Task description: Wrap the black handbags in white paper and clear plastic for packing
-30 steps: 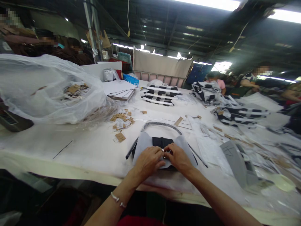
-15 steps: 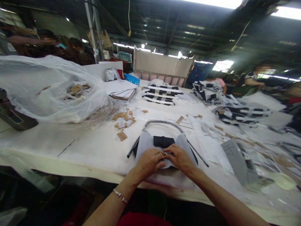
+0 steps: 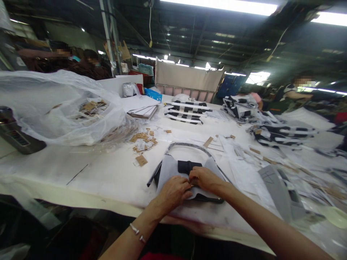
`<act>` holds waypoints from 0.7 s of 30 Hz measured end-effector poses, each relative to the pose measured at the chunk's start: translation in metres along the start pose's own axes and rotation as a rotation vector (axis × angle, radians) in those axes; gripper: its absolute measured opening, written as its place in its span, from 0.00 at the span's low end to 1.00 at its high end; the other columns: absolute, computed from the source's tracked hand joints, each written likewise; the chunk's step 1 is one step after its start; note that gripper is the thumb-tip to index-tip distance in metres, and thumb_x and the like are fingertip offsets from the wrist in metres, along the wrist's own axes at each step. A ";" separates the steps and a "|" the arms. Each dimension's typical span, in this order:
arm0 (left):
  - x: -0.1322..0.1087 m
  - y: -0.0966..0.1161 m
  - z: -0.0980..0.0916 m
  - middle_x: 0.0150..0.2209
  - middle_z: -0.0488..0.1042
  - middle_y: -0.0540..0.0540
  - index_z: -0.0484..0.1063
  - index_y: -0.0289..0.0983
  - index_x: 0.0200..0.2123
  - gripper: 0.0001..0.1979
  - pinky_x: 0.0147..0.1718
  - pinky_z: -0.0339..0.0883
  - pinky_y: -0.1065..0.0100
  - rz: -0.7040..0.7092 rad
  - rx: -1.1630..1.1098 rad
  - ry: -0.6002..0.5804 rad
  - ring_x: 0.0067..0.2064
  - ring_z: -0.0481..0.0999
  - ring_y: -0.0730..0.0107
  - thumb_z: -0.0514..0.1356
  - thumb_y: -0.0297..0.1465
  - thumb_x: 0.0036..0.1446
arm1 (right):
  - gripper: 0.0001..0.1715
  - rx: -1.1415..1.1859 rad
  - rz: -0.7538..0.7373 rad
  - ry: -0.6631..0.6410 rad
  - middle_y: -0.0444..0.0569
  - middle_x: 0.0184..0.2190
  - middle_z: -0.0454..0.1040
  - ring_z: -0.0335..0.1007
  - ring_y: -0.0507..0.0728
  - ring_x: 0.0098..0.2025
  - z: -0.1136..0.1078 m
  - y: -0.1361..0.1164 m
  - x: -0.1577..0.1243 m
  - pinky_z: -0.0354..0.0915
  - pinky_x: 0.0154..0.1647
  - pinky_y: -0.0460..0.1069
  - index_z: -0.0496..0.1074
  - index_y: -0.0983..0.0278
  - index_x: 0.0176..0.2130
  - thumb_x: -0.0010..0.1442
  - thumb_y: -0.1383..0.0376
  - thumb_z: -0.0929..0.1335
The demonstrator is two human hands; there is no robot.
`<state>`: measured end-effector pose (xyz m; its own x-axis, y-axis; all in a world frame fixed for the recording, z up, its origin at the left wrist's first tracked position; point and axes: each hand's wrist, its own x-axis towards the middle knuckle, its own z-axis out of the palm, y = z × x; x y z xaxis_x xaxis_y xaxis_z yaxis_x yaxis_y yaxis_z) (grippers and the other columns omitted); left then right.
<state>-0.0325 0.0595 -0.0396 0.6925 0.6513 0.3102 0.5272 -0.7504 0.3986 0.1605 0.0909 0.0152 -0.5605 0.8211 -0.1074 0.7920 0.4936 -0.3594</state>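
Note:
A handbag (image 3: pixel 167 169) lies on the white table before me, its front covered by a light grey sheet. Across its upper middle runs a black closure strap (image 3: pixel 185 166), and the wrapped handle arches away toward the far side. My left hand (image 3: pixel 175 190), bracelet at the wrist, presses on the bag's front with fingertips at the small gold clasp. From the other side my right hand (image 3: pixel 204 178) pinches at the strap's lower end and the clasp, its fingers curled. The fingertips of both hands meet there and mostly hide the clasp.
A pile of brown and white tags (image 3: pixel 143 141) lies beyond the bag. A clear plastic sack (image 3: pixel 62 108) and a dark flask (image 3: pixel 20 133) stand left. Black-and-white bundles (image 3: pixel 187 112) lie farther back. A grey folded piece (image 3: pixel 279 191) lies right. People work in the background.
My right hand has turned and curled its fingers more tightly over the clasp, its forearm swinging higher. The left hand stays nearly in place. The view has shifted slightly.

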 end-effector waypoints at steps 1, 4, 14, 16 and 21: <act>0.000 -0.001 0.000 0.40 0.76 0.46 0.74 0.37 0.41 0.07 0.48 0.65 0.63 0.010 -0.016 0.000 0.45 0.75 0.63 0.58 0.33 0.65 | 0.11 -0.038 -0.047 -0.023 0.47 0.31 0.74 0.68 0.54 0.33 -0.003 0.000 0.001 0.59 0.33 0.47 0.79 0.61 0.33 0.56 0.71 0.67; -0.001 -0.003 -0.001 0.42 0.77 0.47 0.75 0.38 0.45 0.08 0.49 0.65 0.62 0.017 -0.062 0.017 0.46 0.75 0.62 0.59 0.32 0.65 | 0.14 -0.040 -0.178 -0.092 0.47 0.33 0.72 0.67 0.53 0.33 -0.008 0.005 0.000 0.59 0.33 0.46 0.79 0.61 0.36 0.59 0.71 0.65; -0.003 -0.001 -0.003 0.44 0.77 0.47 0.75 0.39 0.45 0.08 0.50 0.65 0.63 -0.036 -0.141 0.075 0.48 0.74 0.63 0.61 0.32 0.63 | 0.13 0.070 -0.251 -0.102 0.48 0.35 0.72 0.69 0.54 0.37 -0.009 0.016 0.004 0.64 0.41 0.47 0.77 0.62 0.35 0.61 0.73 0.64; -0.004 -0.001 -0.002 0.44 0.76 0.47 0.74 0.39 0.46 0.09 0.51 0.65 0.63 -0.047 -0.147 0.081 0.48 0.74 0.64 0.61 0.33 0.63 | 0.14 0.016 -0.267 -0.092 0.48 0.36 0.72 0.68 0.54 0.37 -0.007 0.015 0.003 0.63 0.41 0.48 0.76 0.63 0.37 0.62 0.74 0.62; -0.003 -0.001 -0.002 0.43 0.77 0.47 0.76 0.40 0.42 0.06 0.51 0.65 0.65 -0.059 -0.182 0.089 0.47 0.74 0.65 0.62 0.32 0.62 | 0.12 -0.101 -0.213 -0.034 0.49 0.37 0.70 0.66 0.55 0.36 0.006 0.013 -0.005 0.61 0.39 0.49 0.71 0.64 0.38 0.63 0.73 0.60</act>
<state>-0.0366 0.0585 -0.0395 0.6126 0.7069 0.3536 0.4625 -0.6834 0.5649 0.1726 0.0915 0.0058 -0.7241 0.6861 -0.0705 0.6741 0.6824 -0.2825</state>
